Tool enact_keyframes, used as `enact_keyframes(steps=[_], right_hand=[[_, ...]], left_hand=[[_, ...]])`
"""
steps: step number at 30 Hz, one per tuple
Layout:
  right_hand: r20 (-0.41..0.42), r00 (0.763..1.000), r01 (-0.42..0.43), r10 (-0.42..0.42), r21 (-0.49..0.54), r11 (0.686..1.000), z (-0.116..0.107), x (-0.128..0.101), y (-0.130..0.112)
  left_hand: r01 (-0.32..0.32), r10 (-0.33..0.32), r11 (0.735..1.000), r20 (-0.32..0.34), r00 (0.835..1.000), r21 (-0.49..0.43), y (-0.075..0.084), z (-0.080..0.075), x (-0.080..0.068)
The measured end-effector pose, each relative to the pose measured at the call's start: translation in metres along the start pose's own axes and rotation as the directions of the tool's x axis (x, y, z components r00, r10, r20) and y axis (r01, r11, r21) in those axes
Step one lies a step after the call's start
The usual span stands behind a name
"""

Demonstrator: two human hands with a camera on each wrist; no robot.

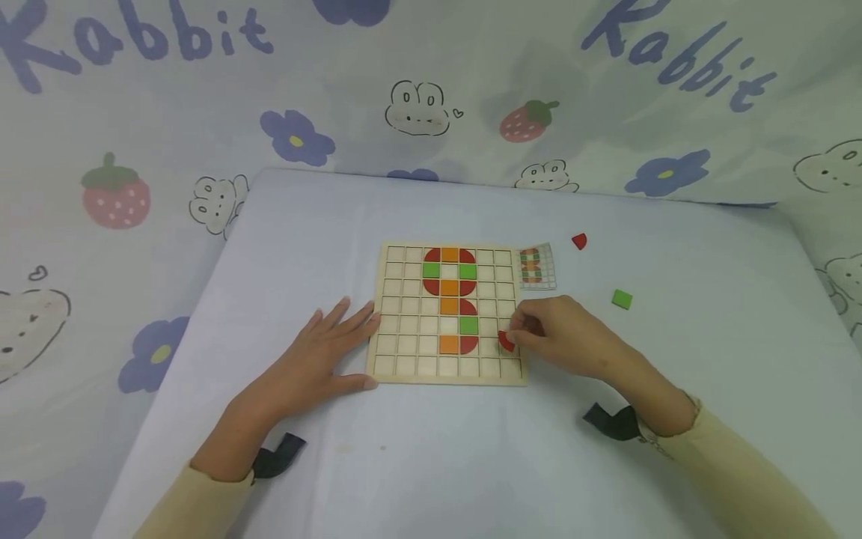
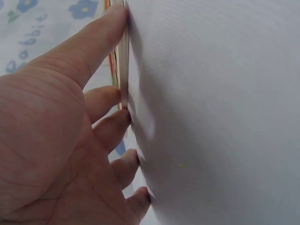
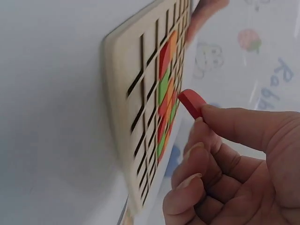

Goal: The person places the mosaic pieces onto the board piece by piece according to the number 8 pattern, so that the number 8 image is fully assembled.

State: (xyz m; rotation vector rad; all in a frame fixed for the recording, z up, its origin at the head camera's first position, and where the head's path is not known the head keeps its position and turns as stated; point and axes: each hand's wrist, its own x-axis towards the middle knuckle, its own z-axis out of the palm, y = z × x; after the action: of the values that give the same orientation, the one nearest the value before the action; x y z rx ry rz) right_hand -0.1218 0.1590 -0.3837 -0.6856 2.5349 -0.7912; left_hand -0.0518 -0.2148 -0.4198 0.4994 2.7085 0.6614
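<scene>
A wooden grid board (image 1: 397, 367) lies flat on the table, with red quarter-circle, orange square and green square pieces set in its middle columns. My right hand (image 1: 562, 333) pinches a red quarter-circle piece (image 3: 191, 102) between thumb and forefinger, over the board's right edge. The other fingers of that hand are curled in toward the palm. On the opposite side, my left hand (image 1: 323, 352) is spread on the table, its fingertips and thumb tip right at the board's left edge (image 2: 124, 61).
Partly behind the board's upper right corner lies a small pattern card (image 1: 547, 267) printed with a coloured grid. Farther right are a loose red quarter-circle piece (image 1: 580, 241) and a loose green square piece (image 1: 622, 299). A printed rabbit-and-strawberry cloth (image 1: 350, 90) hangs behind the table.
</scene>
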Motion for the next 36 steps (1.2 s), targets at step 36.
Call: enact_keyframes(steps=[36], right_hand=[[0.060,0.993,0.112,-0.101,-0.230,0.967,0.064,0.061,-0.064]], left_hand=[[0.002,-0.002,1.000,-0.006,1.000,0.014,-0.002,0.002,0.001]])
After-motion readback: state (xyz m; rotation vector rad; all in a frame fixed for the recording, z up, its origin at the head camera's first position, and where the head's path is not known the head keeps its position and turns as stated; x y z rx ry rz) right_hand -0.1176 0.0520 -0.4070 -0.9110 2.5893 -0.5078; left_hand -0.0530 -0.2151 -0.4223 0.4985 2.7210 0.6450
